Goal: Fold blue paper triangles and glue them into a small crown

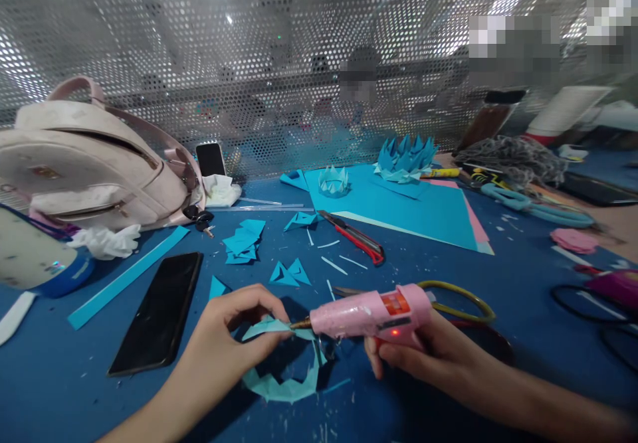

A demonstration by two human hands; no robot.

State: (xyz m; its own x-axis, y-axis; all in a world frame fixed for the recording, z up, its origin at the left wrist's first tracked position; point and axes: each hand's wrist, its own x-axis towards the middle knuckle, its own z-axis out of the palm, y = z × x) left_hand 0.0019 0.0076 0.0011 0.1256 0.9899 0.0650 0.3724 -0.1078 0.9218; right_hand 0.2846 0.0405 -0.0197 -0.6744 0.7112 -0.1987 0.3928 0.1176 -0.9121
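A pink hot glue gun [356, 315] with a lit red light is gripped by my right hand [431, 347]. Its metal nozzle points left and meets a light teal paper ring [282, 390] with pointed edges. My left hand [244, 337] pinches the upper part of that ring between thumb and fingers, just left of the nozzle. Several blue folded paper triangles [290, 272] lie beyond my hands, beside a small stack of blue paper pieces [244, 240]. Partly hidden behind the glue gun are scissors with a yellow-green handle [461, 300].
A red utility knife [353, 237] lies mid-table. Blue sheets [423, 210] carry a small paper crown [333, 182] and a taller pointed one [406, 157]. At left are a phone [157, 313], a blue strip [127, 277] and a backpack [94, 157]. A perforated metal panel [279, 84] stands behind.
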